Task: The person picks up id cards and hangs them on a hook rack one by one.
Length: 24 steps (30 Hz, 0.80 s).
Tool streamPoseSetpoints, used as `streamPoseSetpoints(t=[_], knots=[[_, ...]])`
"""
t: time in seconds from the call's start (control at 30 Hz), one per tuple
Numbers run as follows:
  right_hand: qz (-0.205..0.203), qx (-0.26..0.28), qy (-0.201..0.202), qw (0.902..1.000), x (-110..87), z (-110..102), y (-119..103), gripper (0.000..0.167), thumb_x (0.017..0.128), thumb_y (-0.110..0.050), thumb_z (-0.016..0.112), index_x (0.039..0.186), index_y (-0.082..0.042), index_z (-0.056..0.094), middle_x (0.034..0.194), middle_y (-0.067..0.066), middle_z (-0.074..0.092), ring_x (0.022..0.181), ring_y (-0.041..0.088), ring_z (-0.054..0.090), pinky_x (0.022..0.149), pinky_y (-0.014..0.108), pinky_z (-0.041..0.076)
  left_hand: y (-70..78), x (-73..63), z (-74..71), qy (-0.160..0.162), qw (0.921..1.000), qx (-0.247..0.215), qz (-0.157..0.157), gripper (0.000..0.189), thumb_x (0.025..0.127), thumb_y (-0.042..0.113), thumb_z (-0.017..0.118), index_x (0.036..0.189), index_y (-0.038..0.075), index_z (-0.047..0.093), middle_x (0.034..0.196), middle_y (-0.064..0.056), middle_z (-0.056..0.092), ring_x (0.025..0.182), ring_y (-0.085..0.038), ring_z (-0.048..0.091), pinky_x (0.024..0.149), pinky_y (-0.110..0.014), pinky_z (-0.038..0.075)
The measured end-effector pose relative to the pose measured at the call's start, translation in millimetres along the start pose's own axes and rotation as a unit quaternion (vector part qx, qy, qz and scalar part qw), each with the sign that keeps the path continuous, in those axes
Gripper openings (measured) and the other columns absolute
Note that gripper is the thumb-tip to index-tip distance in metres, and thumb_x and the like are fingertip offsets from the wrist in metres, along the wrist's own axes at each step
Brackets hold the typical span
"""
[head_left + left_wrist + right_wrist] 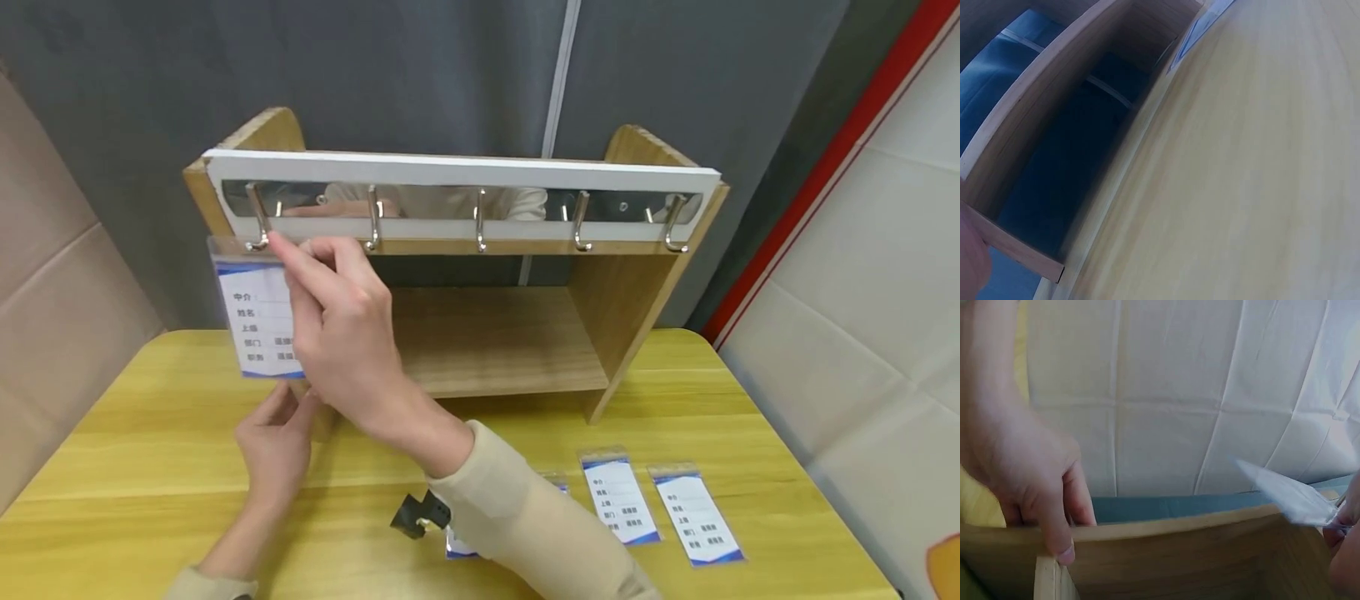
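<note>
My right hand pinches a clear badge holder near its top edge, right at the leftmost metal hook. A white card with blue bands and printed lines shows inside the holder; my fingers cover its right side. The hook belongs to a rail on the front of a wooden shelf. Lower down, my left hand grips the shelf's left side panel; in the right wrist view its thumb and fingers straddle the panel's edge. The badge holder appears edge-on there, at the right fingertips.
Several more hooks line the white-framed rail to the right. On the table lie two badge holders side by side, and another partly under my right sleeve. A black bracket juts out beside that sleeve. A grey curtain hangs behind.
</note>
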State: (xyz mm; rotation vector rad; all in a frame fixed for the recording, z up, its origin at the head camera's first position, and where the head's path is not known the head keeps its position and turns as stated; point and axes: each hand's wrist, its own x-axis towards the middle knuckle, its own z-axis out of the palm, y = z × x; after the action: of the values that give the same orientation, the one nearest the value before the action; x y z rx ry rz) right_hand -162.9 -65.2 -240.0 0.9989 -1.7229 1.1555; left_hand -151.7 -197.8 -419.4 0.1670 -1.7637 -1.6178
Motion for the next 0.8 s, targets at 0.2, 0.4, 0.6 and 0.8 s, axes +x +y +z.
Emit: streamPoseSetpoints(t=[0.2, 0.4, 0.6, 0.8], knots=[[-0.004, -0.009, 0.007, 0.9999, -1.4, 2, 2, 0.028, 0.104, 0.003, 0.052, 0.126, 0.006, 0.069, 0.104, 0.015, 0.062, 0.093, 0.019, 0.060, 0.082, 0.006, 0.047, 1.4, -1.4, 0.7, -0.003, 1.0000, 0.006, 0.003, 0.035, 0.089, -0.013, 0.070, 0.122, -0.003, 0.068, 0.104, 0.023, 0.070, 0.094, 0.007, 0.069, 0.082, -0.012, 0.058], [-0.009, -0.019, 0.005, 0.9998, -2.2, 3, 4, 0.031, 0.105, 0.005, 0.048, 0.129, 0.005, 0.067, 0.108, 0.016, 0.060, 0.099, 0.021, 0.060, 0.088, 0.006, 0.047, 2.3, -0.3, 2.5, -0.005, 0.9998, -0.017, 0.008, 0.039, 0.089, -0.013, 0.070, 0.125, -0.001, 0.067, 0.108, 0.017, 0.072, 0.093, 0.002, 0.071, 0.082, -0.014, 0.060], [-0.010, -0.023, -0.007, 0.9997, -6.8, 4, 7, 0.035, 0.105, 0.006, 0.045, 0.133, 0.003, 0.066, 0.114, 0.016, 0.057, 0.101, 0.020, 0.058, 0.088, 0.006, 0.046, 2.1, 0.1, 1.9, -0.005, 0.9998, -0.020, -0.006, 0.038, 0.090, -0.012, 0.069, 0.127, 0.000, 0.067, 0.109, 0.018, 0.072, 0.096, 0.002, 0.071, 0.084, -0.017, 0.060], [-0.013, -0.014, 0.018, 0.9997, -11.9, 8, 11, 0.033, 0.105, 0.005, 0.047, 0.132, 0.002, 0.066, 0.114, 0.016, 0.058, 0.099, 0.017, 0.058, 0.084, 0.005, 0.047, -0.3, 0.8, 1.9, -0.004, 0.9998, -0.019, 0.000, 0.037, 0.091, -0.011, 0.069, 0.126, 0.000, 0.067, 0.108, 0.019, 0.071, 0.097, 0.001, 0.071, 0.086, -0.018, 0.060]])
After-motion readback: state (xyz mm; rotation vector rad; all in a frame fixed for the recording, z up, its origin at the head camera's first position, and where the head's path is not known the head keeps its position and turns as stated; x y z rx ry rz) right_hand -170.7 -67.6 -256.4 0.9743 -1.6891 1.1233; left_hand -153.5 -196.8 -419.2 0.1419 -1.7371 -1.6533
